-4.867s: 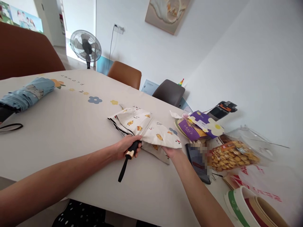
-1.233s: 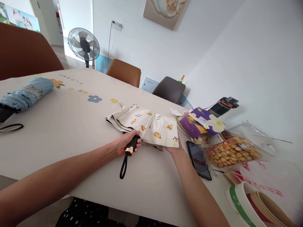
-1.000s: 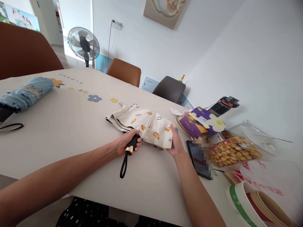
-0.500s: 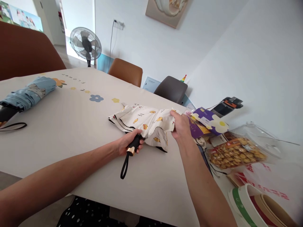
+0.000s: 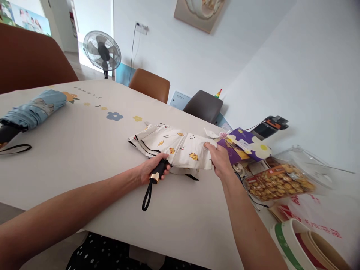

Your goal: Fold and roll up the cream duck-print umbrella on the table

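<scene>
A folded cream umbrella (image 5: 171, 144) printed with small yellow figures lies on the white table (image 5: 84, 150). My left hand (image 5: 150, 170) is closed round its black handle with a gold band; a black wrist strap (image 5: 146, 195) trails toward me. My right hand (image 5: 221, 159) pinches the right edge of the umbrella's canopy, pulling one panel flat over the folds.
A folded blue umbrella (image 5: 30, 112) lies at the table's far left. To the right are a purple box (image 5: 242, 144), a clear snack bag (image 5: 278, 180), stacked bowls (image 5: 306, 243) and a black device (image 5: 268, 125). Chairs (image 5: 150, 84) and a fan (image 5: 102, 52) stand beyond the table.
My right hand has let a canopy panel go, lifted over the umbrella, gripped another fold and drawn it flat to the right. My left hand has stayed on the handle.
</scene>
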Demonstrator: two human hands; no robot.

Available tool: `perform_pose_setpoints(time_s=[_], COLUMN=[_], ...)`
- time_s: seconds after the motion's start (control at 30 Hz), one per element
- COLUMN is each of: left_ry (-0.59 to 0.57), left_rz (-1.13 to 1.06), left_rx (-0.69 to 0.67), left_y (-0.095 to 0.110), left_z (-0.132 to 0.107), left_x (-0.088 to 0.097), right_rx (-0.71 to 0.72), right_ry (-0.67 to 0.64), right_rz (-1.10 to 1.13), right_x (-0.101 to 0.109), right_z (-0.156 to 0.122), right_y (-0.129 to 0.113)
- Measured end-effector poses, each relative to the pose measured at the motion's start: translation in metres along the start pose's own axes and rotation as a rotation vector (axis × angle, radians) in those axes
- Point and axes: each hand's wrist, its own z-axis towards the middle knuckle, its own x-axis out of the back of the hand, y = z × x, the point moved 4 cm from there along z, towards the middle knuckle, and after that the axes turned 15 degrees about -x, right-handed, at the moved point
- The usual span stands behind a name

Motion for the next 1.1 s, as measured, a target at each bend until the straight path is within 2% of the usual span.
perform_pose_setpoints(time_s=[0.1,0.2,0.27,0.37,0.47,0.57,0.67,0.73,0.83,0.97,1.1], left_ry=[-0.001,0.005,-0.004,-0.063,-0.101,-0.105,-0.134,-0.125,-0.085,-0.063,-0.07], left_rz=[0.028,0.077,0.102,0.055,-0.025,-0.048,-0.066,-0.077,-0.082,-0.069,-0.033], left_rx=[0.001,-0.008,-0.01,-0.061,-0.1,-0.04,-0.012,-0.024,-0.041,-0.032,-0.019], left_y=[0.001,0.002,0.001,0.0,-0.002,-0.006,-0.006,-0.005,-0.003,-0.004,-0.005], left_z=[-0.002,-0.005,-0.006,-0.004,0.0,0.003,0.003,0.002,0.001,0.002,0.002], left_x=[-0.001,-0.002,-0.002,-0.004,-0.002,0.003,0.003,0.001,-0.001,-0.001,-0.001], right_rx=[-0.135,-0.226,-0.202,-0.04,0.09,0.007,-0.021,-0.028,-0.079,-0.166,-0.122], right_ry=[-0.07,-0.114,-0.096,-0.063,-0.109,-0.212,-0.27,-0.287,-0.295,-0.309,-0.324], right_rz=[0.132,0.202,0.266,0.406,0.484,0.421,0.474,0.534,0.587,0.626,0.686], right_x=[0.002,-0.003,-0.003,0.002,-0.003,-0.031,-0.06,-0.072,-0.077,-0.074,-0.072], right_z=[0.003,0.008,0.01,0.007,-0.002,-0.007,-0.005,-0.001,0.005,0.009,0.007], right_y=[0.01,0.009,-0.001,-0.03,-0.06,-0.073,-0.077,-0.078,-0.076,-0.074,-0.081])
